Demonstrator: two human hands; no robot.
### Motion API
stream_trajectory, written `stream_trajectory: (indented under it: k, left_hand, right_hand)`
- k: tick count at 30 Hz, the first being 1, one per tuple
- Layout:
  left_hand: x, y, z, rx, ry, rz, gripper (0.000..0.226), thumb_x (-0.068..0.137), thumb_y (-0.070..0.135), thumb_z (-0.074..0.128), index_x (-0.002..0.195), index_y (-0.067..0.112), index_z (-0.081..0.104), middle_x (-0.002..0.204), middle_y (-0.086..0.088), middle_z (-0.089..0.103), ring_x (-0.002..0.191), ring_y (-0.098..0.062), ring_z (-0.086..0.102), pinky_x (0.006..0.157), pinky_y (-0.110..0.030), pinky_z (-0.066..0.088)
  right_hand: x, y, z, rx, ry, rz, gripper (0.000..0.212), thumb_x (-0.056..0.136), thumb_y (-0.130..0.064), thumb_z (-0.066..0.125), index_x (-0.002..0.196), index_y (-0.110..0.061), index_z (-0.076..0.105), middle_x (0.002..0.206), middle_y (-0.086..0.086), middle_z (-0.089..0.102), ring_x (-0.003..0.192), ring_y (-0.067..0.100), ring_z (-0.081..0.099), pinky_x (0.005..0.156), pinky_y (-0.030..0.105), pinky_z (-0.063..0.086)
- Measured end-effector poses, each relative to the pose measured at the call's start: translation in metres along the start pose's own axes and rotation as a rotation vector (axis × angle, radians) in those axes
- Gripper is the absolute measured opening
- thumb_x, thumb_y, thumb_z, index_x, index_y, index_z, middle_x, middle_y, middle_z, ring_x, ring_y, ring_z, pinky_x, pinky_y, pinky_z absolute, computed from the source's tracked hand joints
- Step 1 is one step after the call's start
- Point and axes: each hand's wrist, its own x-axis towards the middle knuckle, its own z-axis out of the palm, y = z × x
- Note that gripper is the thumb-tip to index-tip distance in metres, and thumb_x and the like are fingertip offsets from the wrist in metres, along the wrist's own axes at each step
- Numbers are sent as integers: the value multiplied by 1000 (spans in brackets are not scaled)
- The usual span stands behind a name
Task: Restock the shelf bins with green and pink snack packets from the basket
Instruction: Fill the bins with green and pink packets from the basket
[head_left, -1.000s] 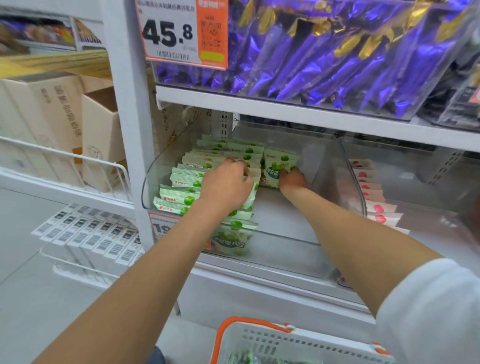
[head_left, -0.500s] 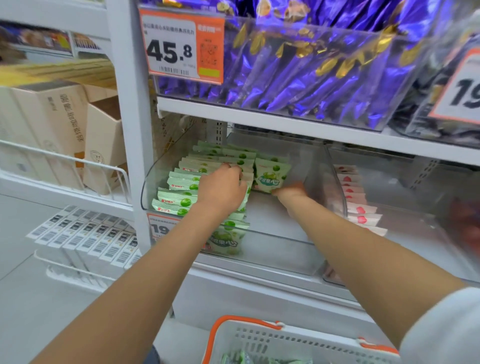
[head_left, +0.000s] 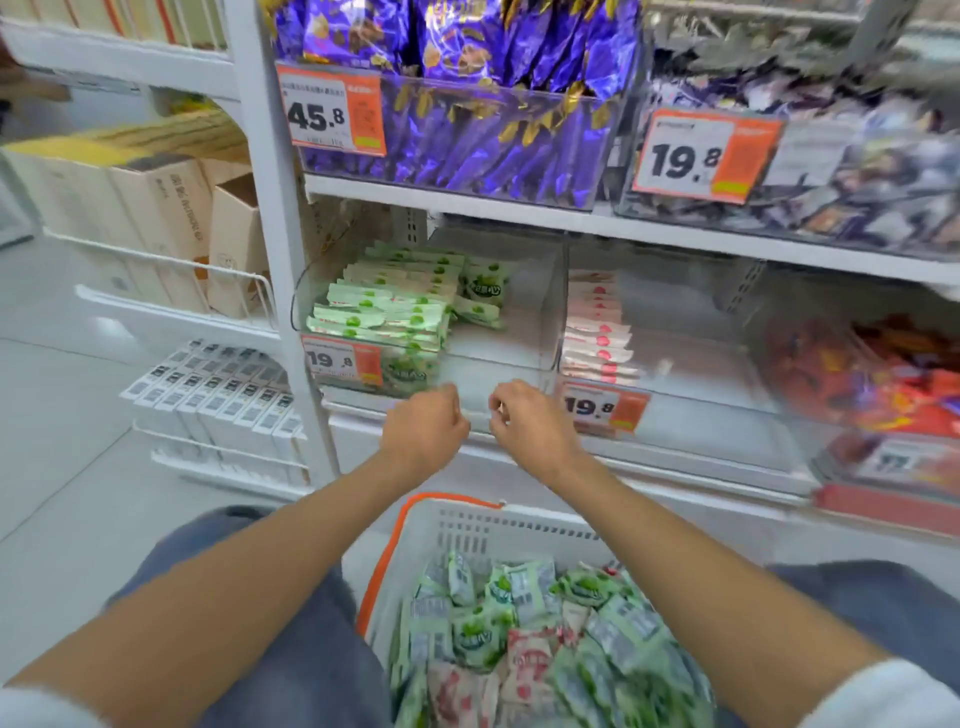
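A clear bin (head_left: 540, 291) on the middle shelf holds a row of green packets (head_left: 384, 306) along its left side, with two more green packets (head_left: 483, 291) lying behind on the right. The neighbouring clear bin (head_left: 696, 364) holds a row of pink packets (head_left: 597, 332). My left hand (head_left: 423, 428) and my right hand (head_left: 530, 421) hang side by side in front of the green bin's lip, fingers loosely curled, holding nothing. Below them stands the white basket (head_left: 467, 535) with an orange rim, full of green and pink packets (head_left: 519, 634).
Purple snack bags (head_left: 467, 130) fill the bin above, beside a bin of dark packets (head_left: 857, 171). Red packets (head_left: 872, 374) sit in the bin at the right. Cardboard boxes (head_left: 156, 218) stand behind a white wire rail on the left. My knees flank the basket.
Both hands have come out of the green bin and dropped to its front lip, leaving the green packets inside. The view has tilted down, so the basket's contents now show.
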Motion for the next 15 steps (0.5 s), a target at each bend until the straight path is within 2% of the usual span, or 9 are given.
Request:
stream_trajectory:
  k: [3, 5, 7, 10, 13, 15]
  left_hand:
    - [-27, -21, 52, 87, -332, -91, 15, 91, 27, 53, 99, 16, 58, 109, -6, 62, 99, -29, 60, 85, -36, 50]
    - [-40, -36, 86, 142, -484, -74, 22, 91, 26, 52, 106, 12, 60, 115, -9, 62, 104, -30, 60, 88, -38, 50]
    - [-48, -49, 117, 211, -615, -31, 28, 93, 21, 49, 113, 4, 61, 119, -15, 62, 109, -31, 59, 89, -39, 49]
    - [-59, -69, 158, 314, -760, -20, 31, 94, 15, 46, 122, 5, 55, 125, -11, 58, 115, -28, 56, 94, -36, 47]
    - [-71, -86, 188, 499, -878, 21, 17, 90, 4, 47, 104, 6, 57, 102, -7, 61, 102, -26, 60, 82, -34, 49]
    - [-79, -92, 205, 653, -857, 88, 33, 87, 5, 51, 120, 11, 54, 111, -8, 61, 109, -27, 56, 92, -36, 47]
  right_hand:
    - [-59, 32, 50, 54, -356, 148, 19, 91, -15, 51, 104, -15, 64, 109, 6, 63, 101, 27, 60, 80, 33, 46]
    - [-98, 57, 83, 98, -546, 263, 24, 91, -12, 51, 109, -15, 65, 114, 4, 64, 106, 25, 60, 84, 32, 47]
    - [-133, 78, 114, 129, -658, 363, 24, 89, -10, 51, 109, -14, 66, 111, 6, 65, 104, 25, 62, 85, 32, 49]
    - [-162, 91, 147, 170, -762, 451, 17, 90, -9, 53, 100, -10, 65, 99, 10, 67, 91, 26, 64, 78, 33, 53]
    - [-165, 91, 167, 247, -754, 457, 14, 91, -9, 52, 82, -14, 62, 85, 4, 63, 82, 24, 61, 64, 28, 46]
    - [-164, 92, 176, 267, -751, 453, 14, 89, -8, 53, 92, -14, 66, 94, 4, 66, 88, 23, 63, 72, 30, 51]
